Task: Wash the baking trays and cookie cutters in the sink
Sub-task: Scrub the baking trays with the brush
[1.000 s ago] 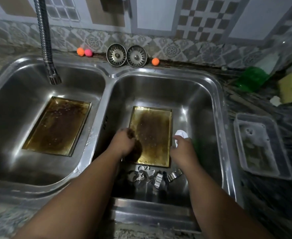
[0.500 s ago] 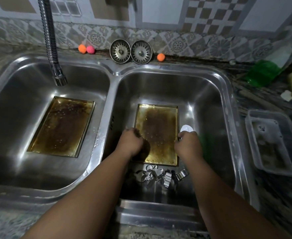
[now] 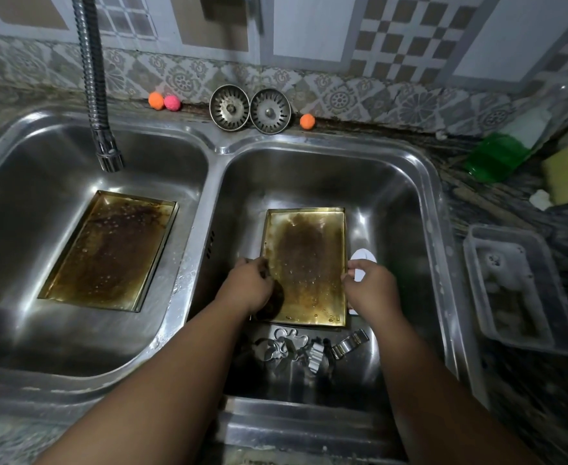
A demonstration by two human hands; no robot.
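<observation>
little has shifted in the last second: the left hand and right hand stay curled on the long rims of the stained baking tray lying in the right basin of the sink, apparently gripping it in this dim light, so washing hasn't begun. cookie cutters lie just beside its near end; no writing is readable.

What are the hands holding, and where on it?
Both grip the right baking tray: left hand on its left long edge, right hand on its right.
</observation>
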